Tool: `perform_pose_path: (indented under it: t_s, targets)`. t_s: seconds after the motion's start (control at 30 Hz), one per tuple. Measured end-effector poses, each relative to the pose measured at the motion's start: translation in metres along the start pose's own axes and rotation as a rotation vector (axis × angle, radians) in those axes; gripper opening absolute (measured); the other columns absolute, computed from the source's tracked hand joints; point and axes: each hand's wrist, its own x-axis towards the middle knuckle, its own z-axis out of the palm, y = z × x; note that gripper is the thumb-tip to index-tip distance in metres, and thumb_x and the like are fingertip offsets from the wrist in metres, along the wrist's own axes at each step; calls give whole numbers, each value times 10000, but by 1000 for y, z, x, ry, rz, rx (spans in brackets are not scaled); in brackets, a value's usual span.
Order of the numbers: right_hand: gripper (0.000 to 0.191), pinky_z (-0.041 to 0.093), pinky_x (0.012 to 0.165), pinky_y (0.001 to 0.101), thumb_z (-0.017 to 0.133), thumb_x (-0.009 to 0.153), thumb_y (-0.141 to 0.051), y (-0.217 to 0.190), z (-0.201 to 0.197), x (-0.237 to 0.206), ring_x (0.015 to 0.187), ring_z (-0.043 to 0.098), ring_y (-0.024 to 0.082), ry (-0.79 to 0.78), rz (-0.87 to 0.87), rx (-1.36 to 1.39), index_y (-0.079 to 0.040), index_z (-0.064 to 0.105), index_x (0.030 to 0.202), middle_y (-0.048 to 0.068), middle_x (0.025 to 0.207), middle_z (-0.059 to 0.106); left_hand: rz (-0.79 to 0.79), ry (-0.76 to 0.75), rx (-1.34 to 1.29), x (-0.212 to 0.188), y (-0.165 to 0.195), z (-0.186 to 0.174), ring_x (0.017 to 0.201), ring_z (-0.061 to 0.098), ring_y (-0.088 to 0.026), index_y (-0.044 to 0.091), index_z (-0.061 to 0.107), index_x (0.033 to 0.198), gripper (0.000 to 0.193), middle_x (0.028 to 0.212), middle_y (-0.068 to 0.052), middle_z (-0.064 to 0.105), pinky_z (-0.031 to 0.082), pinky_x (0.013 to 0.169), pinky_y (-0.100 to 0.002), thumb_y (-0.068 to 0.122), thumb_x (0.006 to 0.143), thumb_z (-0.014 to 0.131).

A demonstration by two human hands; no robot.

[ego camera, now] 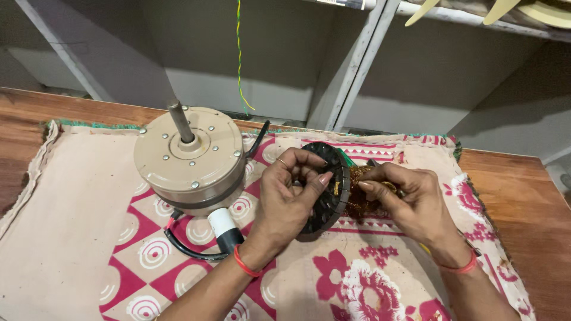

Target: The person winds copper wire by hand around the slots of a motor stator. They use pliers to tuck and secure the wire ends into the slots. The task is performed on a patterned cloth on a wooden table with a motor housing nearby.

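Two hands grip a black stator core (326, 189) stood on edge over a patterned cloth (89, 238) on the counter — left hand (288, 193) closed around its rim, right hand (410, 199) pinching the copper windings (360, 193). Beside them rests a beige motor housing (190, 157). Coil work appears underway; the windings likely want careful fingertip handling.

A brown wooden worktop (523, 196) carries a pink and cream patterned cloth (71, 238) spread flat. On the cloth sits a round beige motor (189, 159), shaft up, with a black cable (187, 246) beside it.
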Motion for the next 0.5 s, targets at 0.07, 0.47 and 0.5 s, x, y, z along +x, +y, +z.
perform_pose_path:
  t_s: [0.07,0.47,0.5]
  targets:
    - [120,549,582,255,701,916,-70,-8,0,1,660,649,78,-23,49,-52,-15,787,978,49,769,776,-13,-8,-2,-1,0,-1,741,521,10,-5,649,1096,171,866,28,591,443,599,-131,-10,943,726]
    - [301,619,692,333,577,756,95,-3,-37,5,728,766,158,-416,225,-203,-20,818,894,76,819,806,-7,-27,67,0,-6,-5,744,558,-3,-2,672,1066,196,858,18,631,473,643,-136,-35,893,760]
    - [261,622,700,329,606,765,80,-2,-39,5,729,773,156,-449,188,-233,-22,813,886,72,810,806,-1,-28,70,0,-6,-4,755,564,-5,-4,674,1059,186,865,17,634,479,651,-140,-37,896,758]
